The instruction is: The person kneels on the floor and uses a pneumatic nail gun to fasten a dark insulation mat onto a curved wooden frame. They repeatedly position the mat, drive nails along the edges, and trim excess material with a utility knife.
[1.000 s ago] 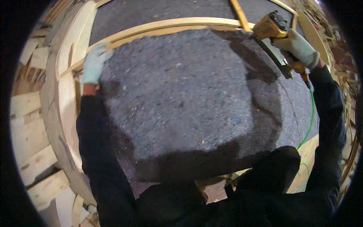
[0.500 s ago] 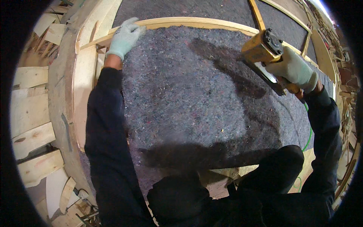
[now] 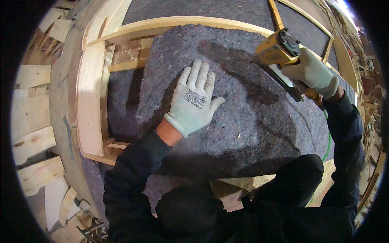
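My left hand, in a pale work glove, lies flat on a grey-blue felt sheet with its fingers stretched out. The felt covers much of a wooden frame, and its left edge stands away from the frame's left side. Through that gap, inner wood strips and a dark sheet lower down show. My right hand, also gloved, is closed round the handle of a yellow and black staple gun. The gun is held over the right part of the felt, its shadow falling on the sheet.
A green air hose runs down from the gun along the right side. Cut boards and wood scraps lie at the left. More timber is piled along the right. My bent knee is near the felt's front edge.
My left hand has left the frame's upper left rail and come down and right onto the felt. The felt's left edge has shifted right, uncovering the frame's inside. The staple gun has barely moved.
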Motion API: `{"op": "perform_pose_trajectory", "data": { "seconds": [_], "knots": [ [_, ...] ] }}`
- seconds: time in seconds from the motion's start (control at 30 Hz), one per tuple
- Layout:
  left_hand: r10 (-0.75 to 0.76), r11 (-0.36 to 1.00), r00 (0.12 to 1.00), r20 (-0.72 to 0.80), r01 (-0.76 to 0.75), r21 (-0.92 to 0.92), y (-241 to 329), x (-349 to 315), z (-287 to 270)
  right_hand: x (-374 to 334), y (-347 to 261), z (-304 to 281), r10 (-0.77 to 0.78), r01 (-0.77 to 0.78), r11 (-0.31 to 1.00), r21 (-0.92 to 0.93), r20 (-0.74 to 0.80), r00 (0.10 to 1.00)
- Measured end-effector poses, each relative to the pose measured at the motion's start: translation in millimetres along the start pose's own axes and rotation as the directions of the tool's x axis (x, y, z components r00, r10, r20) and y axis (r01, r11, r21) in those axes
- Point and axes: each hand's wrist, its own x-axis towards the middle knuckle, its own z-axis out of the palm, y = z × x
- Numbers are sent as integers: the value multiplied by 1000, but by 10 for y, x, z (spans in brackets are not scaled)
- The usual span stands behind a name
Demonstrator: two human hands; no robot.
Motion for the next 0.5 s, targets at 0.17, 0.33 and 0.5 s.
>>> {"op": "perform_pose_trajectory", "data": {
  "seconds": [0.17,0.33,0.5],
  "knots": [
    [-22,1000,1000,9,22,-20,74,-146,-35,506,-128,63,-192,197,980,-3,217,957],
    [-58,998,998,-2,58,-30,91,-191,-14,1039,-487,297,-332,382,889,-254,218,918],
    [-72,997,997,-28,71,-31,90,-191,26,1238,-783,601,-12,32,980,-197,103,995]
  ]
}}
